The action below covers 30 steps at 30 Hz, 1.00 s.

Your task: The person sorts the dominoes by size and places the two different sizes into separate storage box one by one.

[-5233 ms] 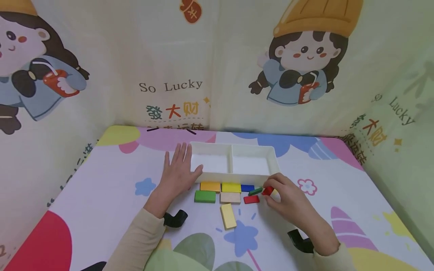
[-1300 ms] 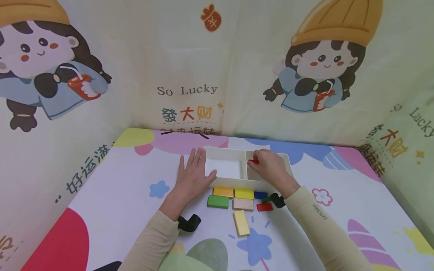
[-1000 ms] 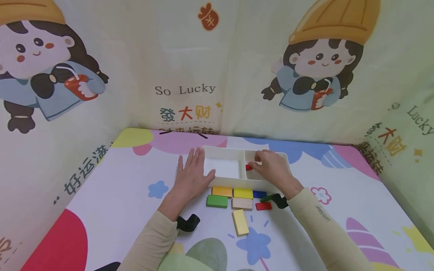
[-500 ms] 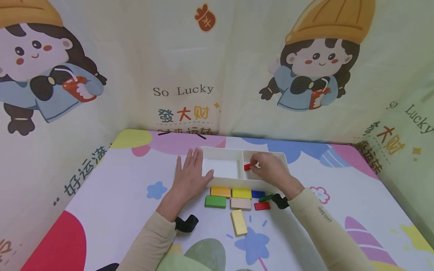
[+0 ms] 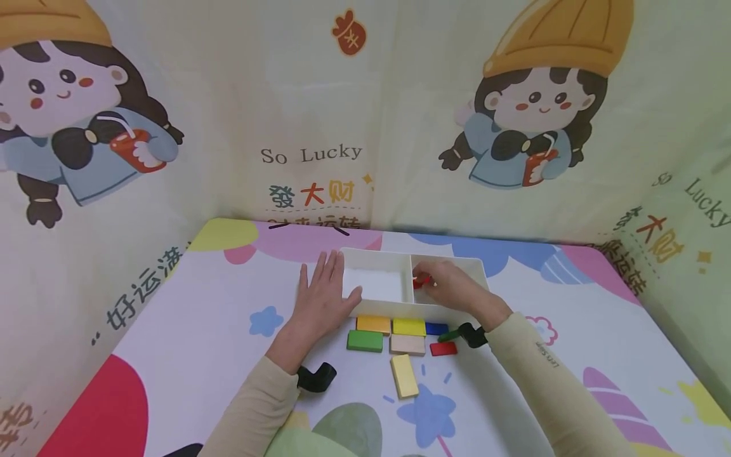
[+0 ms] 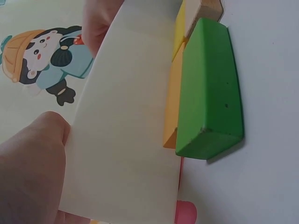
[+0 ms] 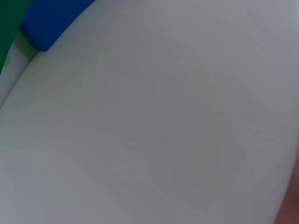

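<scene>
A white two-compartment box (image 5: 400, 310) lies on the table. Inside its right compartment, close to the divider, my right hand (image 5: 457, 289) pinches a small red block (image 5: 419, 283) between thumb and fingers. My left hand (image 5: 322, 295) rests with straight fingers against the box's left end, thumb (image 6: 46, 130) near the front corner. Along the front wall lie orange (image 5: 374, 325), yellow (image 5: 408, 326) and blue (image 5: 436, 329) blocks. Before them are green (image 5: 365, 341), plain wooden (image 5: 407, 344) and red (image 5: 443, 348) blocks, plus a dark green piece (image 5: 449, 336) partly behind the wrist camera.
A pale yellow block (image 5: 404, 376) lies nearest me on the patterned tabletop (image 5: 217, 355). Black wrist cameras (image 5: 317, 377) stick out under both wrists. A printed curtain (image 5: 228, 95) stands behind the table. The box's front wall (image 7: 163, 116) fills most of the right wrist view.
Since the oldest frame, my right hand has lifted the red block from the table's right side into the right compartment. Lately its fingers have shifted slightly around the block near the divider. My left hand stays put.
</scene>
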Motion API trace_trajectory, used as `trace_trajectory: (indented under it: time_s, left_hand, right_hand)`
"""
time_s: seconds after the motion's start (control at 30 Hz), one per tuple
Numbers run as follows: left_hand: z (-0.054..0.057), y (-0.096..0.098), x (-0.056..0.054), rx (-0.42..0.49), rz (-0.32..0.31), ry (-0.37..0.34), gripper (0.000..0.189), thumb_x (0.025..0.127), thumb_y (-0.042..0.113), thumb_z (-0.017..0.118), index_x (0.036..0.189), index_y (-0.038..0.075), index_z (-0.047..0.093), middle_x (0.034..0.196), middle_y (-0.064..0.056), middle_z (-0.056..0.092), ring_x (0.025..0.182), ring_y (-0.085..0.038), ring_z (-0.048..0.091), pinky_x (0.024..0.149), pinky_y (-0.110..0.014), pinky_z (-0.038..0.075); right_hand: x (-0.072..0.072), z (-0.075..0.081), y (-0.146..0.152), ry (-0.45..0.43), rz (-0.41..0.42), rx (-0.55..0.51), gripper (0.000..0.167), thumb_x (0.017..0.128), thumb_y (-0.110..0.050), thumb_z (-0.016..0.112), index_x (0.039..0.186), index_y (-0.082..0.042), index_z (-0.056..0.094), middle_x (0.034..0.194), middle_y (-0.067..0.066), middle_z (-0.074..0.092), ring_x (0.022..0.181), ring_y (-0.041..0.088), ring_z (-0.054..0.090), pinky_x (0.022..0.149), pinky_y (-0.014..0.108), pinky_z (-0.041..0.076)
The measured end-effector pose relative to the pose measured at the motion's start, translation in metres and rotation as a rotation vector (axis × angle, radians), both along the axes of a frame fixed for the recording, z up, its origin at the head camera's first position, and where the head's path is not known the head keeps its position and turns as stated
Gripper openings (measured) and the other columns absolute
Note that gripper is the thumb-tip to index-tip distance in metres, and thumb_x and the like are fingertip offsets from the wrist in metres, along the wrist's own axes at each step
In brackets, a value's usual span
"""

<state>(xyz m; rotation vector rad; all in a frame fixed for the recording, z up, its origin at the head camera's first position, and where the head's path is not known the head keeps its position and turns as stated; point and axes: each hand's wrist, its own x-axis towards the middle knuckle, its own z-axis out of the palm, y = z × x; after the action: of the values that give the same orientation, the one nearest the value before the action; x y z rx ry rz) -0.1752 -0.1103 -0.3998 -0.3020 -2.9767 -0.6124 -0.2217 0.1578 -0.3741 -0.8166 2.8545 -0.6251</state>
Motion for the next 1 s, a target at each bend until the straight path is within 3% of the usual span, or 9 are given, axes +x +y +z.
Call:
trace_trajectory:
  time_s: [0.17, 0.53, 0.8, 1.0]
  left_hand:
    - [-0.001, 0.0, 0.0, -0.013, 0.002, 0.005, 0.082, 0.098, 0.051, 0.043, 0.159, 0.004, 0.014, 0.167, -0.014, 0.015, 0.156, -0.032, 0.006, 0.121, -0.063, 0.001]
    - [-0.002, -0.001, 0.0, -0.021, 0.005, -0.01, 0.083, 0.098, 0.053, 0.041, 0.159, 0.006, 0.011, 0.167, -0.013, 0.013, 0.156, -0.031, 0.005, 0.122, -0.062, 0.0]
    - [-0.003, 0.001, 0.001, -0.018, -0.002, -0.01, 0.082, 0.099, 0.051, 0.041, 0.159, 0.006, 0.01, 0.167, -0.013, 0.013, 0.156, -0.031, 0.004, 0.122, -0.062, 0.0]
    - [-0.004, -0.001, 0.001, -0.007, 0.003, -0.01, 0.082, 0.099, 0.05, 0.043, 0.159, 0.005, 0.01, 0.167, -0.013, 0.013, 0.156, -0.031, 0.004, 0.121, -0.063, -0.001]
  right_hand:
    - [0.0, 0.001, -0.001, 0.002, 0.028, -0.005, 0.024, 0.088, 0.001, 0.068, 0.111, -0.006, 0.068, 0.105, 0.007, 0.069, 0.093, 0.022, 0.062, 0.089, 0.039, 0.058]
    - [-0.003, 0.0, -0.002, -0.031, 0.051, -0.037, 0.034, 0.09, 0.002, 0.065, 0.124, -0.006, 0.065, 0.117, 0.008, 0.068, 0.106, 0.028, 0.065, 0.095, 0.044, 0.055]
    - [0.008, 0.006, 0.019, 0.029, -0.037, -0.031, 0.027, 0.091, -0.002, 0.063, 0.117, -0.003, 0.066, 0.113, 0.012, 0.07, 0.1, 0.026, 0.065, 0.09, 0.046, 0.057]
    - [0.031, 0.011, 0.032, 0.114, -0.126, -0.098, 0.022, 0.092, -0.007, 0.066, 0.113, -0.004, 0.069, 0.108, 0.012, 0.072, 0.097, 0.025, 0.066, 0.085, 0.046, 0.058]
